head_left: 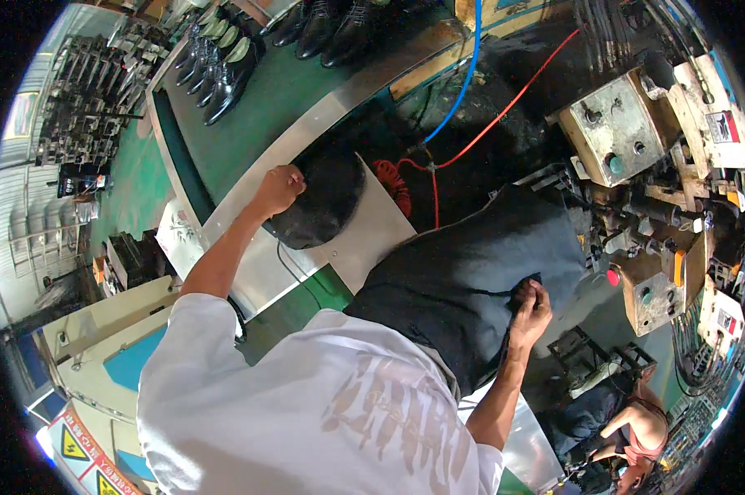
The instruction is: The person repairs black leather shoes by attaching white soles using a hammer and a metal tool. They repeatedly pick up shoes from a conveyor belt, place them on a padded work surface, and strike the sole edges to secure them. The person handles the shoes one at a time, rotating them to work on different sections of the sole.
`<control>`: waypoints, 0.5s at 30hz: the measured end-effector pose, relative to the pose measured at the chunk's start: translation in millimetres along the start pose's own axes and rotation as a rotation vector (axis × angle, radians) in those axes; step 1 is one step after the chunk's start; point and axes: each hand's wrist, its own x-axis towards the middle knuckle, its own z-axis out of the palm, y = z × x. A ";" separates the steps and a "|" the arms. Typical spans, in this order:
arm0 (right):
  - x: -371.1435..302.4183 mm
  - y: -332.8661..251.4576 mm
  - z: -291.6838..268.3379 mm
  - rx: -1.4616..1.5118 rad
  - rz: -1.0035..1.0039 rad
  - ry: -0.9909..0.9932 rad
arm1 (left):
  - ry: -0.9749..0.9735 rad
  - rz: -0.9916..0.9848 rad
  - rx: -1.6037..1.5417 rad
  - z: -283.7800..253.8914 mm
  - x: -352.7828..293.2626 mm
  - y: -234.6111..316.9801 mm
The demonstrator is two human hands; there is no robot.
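My left hand (282, 191) is closed with its fingers curled, over the near-left edge of a black rounded pad (327, 206). Anything inside those fingers is hidden. The pad lies on a bare metal surface (372, 227). To the right, the black cloth of my trousers (471, 256) spreads out over my leg. My right hand (533, 315) is closed at the side of that cloth, fingertips pinched together beside a small dark fold (525, 285). Whether the fold is loose or part of the trousers, I cannot make out.
Black leather shoes (224, 78) stand on the green-topped bench (286, 99) ahead. A blue hose (470, 78) and a red coiled hose (393, 188) hang past the metal edge. Machine control boxes (615, 124) are at right. Another person (636, 429) sits at lower right.
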 end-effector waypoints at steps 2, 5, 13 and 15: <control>1.0 11.2 0.1 -0.008 -0.047 0.001 | -0.022 -0.013 -0.061 6.7 16.1 -22.9; 0.4 21.4 4.0 0.041 -0.034 0.009 | -0.027 -0.017 -0.103 19.9 33.2 -59.5; -16.5 11.3 -4.6 0.069 -0.023 0.175 | -0.114 0.260 0.627 -24.7 34.5 36.8; -28.1 14.3 -23.6 -0.006 -0.107 0.360 | -0.060 0.540 0.745 -21.2 54.8 72.4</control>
